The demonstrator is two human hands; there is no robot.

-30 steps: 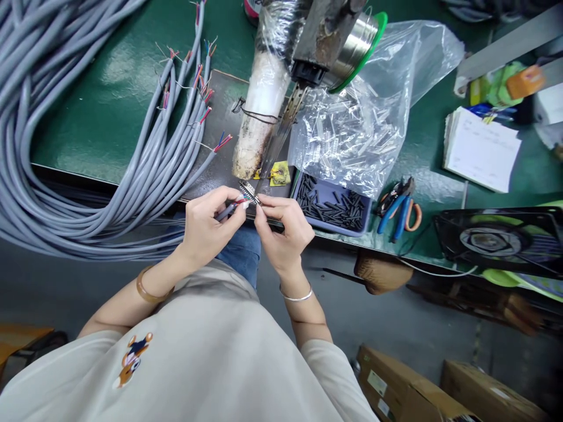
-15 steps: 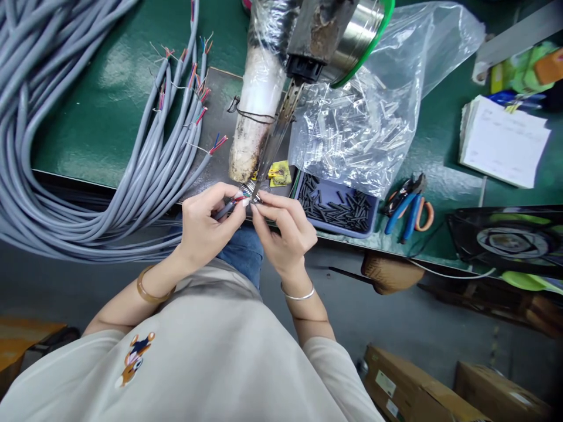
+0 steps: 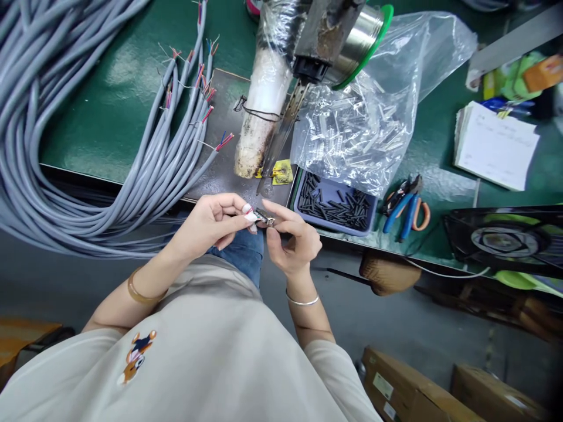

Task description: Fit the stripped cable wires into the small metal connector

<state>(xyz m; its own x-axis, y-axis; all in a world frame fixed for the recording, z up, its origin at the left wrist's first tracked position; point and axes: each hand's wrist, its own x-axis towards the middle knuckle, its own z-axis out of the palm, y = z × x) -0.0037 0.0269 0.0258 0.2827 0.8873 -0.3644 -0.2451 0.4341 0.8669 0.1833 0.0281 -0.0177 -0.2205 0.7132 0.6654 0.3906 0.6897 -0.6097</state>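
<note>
Below the bench edge, a small metal connector with pins [image 3: 264, 218] lies between my two hands. My left hand [image 3: 215, 221] is closed in a pinch at the connector's left end, on the wired cable end; a bit of red wire shows by the fingertips and the rest is hidden. My right hand [image 3: 294, 237] has its thumb and fingers around the connector's right end. Just above my hands is the tip of a soldering iron [image 3: 275, 149], mounted pointing down and apart from the connector. Beside it hangs a scorched, plastic-wrapped white tube [image 3: 266, 88].
Grey cables [image 3: 127, 193] with stripped ends spread over the left bench. A blue tray [image 3: 334, 225] of short black pieces stands right, under a clear bag [image 3: 356, 123] of parts. Further right are pliers [image 3: 409, 211], a paper stack [image 3: 495, 146] and a fan [image 3: 505, 240]. A solder spool [image 3: 360, 44] hangs above.
Both hands have drawn down and slightly right, taking the connector away from the iron's tip. The connector has turned, and the grey cable by my left fingers is now hidden.
</note>
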